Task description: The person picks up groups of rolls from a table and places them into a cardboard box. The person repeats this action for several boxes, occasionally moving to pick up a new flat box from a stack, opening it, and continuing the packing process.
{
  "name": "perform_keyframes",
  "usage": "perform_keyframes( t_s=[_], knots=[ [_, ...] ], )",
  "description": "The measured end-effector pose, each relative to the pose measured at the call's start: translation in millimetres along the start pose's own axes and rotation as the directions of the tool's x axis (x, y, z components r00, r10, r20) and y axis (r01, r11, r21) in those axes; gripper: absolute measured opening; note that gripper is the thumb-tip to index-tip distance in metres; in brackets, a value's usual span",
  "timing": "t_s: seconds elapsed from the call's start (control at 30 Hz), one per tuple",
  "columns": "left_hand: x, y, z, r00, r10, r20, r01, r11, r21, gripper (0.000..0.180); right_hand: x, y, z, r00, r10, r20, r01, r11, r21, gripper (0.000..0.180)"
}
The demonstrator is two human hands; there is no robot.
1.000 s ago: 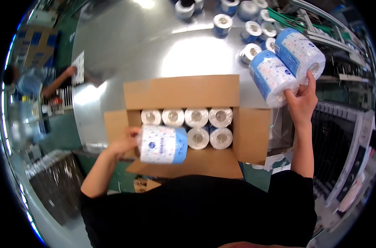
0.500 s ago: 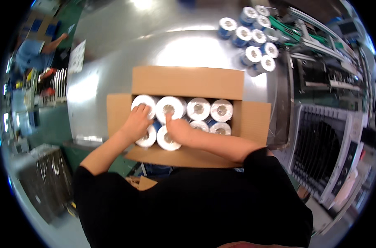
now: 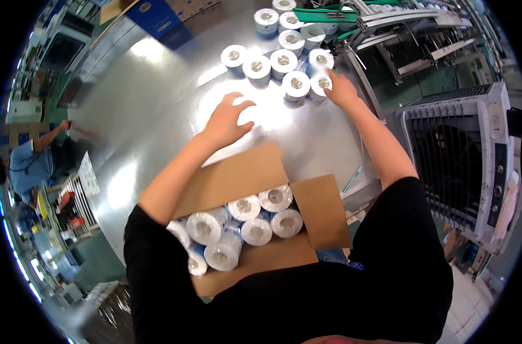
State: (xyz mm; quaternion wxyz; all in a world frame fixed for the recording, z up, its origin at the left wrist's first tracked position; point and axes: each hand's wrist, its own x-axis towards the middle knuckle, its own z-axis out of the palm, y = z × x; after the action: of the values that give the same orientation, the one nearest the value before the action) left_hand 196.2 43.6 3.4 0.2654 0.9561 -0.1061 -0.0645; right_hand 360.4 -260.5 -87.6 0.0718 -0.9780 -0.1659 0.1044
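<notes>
My left hand (image 3: 229,121) is over the metal table (image 3: 175,86), fingers spread and thumb apart, with nothing in it. Farther right, my right hand (image 3: 344,92) is at the right edge of a white film-wrapped roll (image 3: 321,86) with a blue side. Its thumb and forefinger are apart at the roll's rim; the other fingers are partly hidden. More such rolls (image 3: 257,67) stand upright in a cluster beside it. Close to my body is an open cardboard box (image 3: 238,172), its flaps spread, holding several similar rolls (image 3: 222,253). My left forearm crosses the box's left part.
Green-and-metal machinery (image 3: 387,28) borders the table at the far right. A grey fan-like unit (image 3: 456,155) stands at the right. A blue box (image 3: 152,17) lies at the back. Another person (image 3: 28,166) in a blue shirt is at the left.
Both my hands have left the rolls in the box and reached forward, the right one to the roll cluster. The view has turned, so the box appears lower and tilted.
</notes>
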Motion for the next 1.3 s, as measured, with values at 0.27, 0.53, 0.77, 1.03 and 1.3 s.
perform_keyframes(
  t_s=[0.27,0.53,0.77,1.03,1.3],
  knots=[
    [206,-21,128,0.975,-0.102,0.199,0.032,0.945,0.326,0.063,85,40,47,0.923,-0.081,0.376,0.009,0.982,0.191,0.088],
    [216,-31,144,0.955,-0.04,0.293,-0.113,0.865,0.488,0.037,21,36,79,0.97,0.008,0.244,-0.099,0.926,0.363,0.078],
    [85,20,10,0.996,-0.073,0.058,0.084,0.97,-0.23,0.037,-123,56,105,0.973,-0.022,0.228,-0.096,0.865,0.493,0.077],
    [-178,58,-68,0.849,-0.313,0.426,0.356,-0.259,-0.898,0.031,-198,2,-93,0.956,0.277,-0.095,0.018,0.268,0.963,0.07],
    [-233,126,32,0.978,-0.042,0.202,-0.044,0.913,0.405,0.039,-293,-124,-166,0.757,-0.607,0.244,0.398,0.723,0.564,0.068]
  ],
)
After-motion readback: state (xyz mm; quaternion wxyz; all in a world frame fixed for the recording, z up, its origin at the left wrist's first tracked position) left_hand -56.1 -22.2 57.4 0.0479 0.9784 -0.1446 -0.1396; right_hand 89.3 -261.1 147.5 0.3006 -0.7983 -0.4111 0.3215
